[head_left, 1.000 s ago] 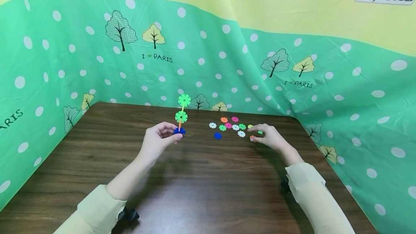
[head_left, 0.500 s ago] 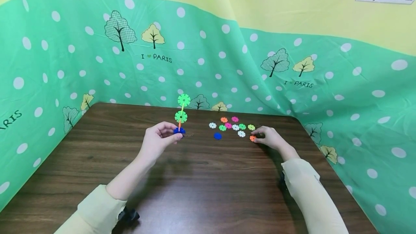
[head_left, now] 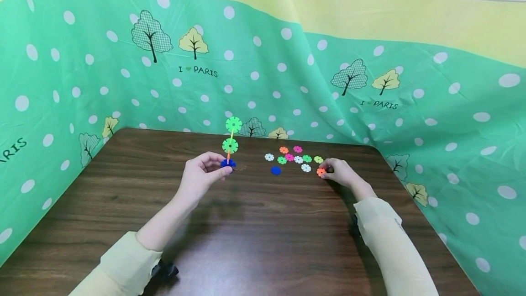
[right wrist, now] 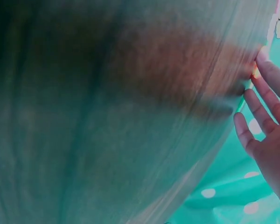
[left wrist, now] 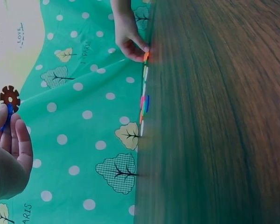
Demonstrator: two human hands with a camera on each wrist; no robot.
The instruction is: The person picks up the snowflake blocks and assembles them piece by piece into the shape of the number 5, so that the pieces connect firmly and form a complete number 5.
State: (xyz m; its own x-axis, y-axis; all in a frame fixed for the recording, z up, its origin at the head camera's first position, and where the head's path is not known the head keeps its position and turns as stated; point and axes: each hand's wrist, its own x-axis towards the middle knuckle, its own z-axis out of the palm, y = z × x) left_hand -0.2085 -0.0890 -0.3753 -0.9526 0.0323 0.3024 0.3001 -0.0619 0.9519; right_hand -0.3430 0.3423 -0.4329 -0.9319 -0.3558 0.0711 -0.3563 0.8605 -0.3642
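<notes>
My left hand [head_left: 200,173] pinches a blue notched snowflake disc [head_left: 227,164], the lowest piece of an upright chain held over the table. Above it in the chain come an edge-on orange disc [head_left: 228,155], a green disc [head_left: 230,145], an edge-on yellow disc [head_left: 232,134] and another green disc [head_left: 233,124] on top. To the right, my right hand [head_left: 341,172] holds an orange snowflake disc [head_left: 320,172] between thumb and fingers, its face toward the head camera. In the right wrist view the fingers partly hide that disc.
Several loose snowflake discs lie between the hands: a blue disc [head_left: 276,171], a white disc [head_left: 306,167], a yellow disc [head_left: 318,160], a pink disc [head_left: 297,149] and others. A green dotted curtain [head_left: 255,58] hangs behind the brown wooden table [head_left: 255,223].
My right hand has closed its fingers on the orange disc and tilted it up slightly. The left hand keeps its hold on the chain, nearly still.
</notes>
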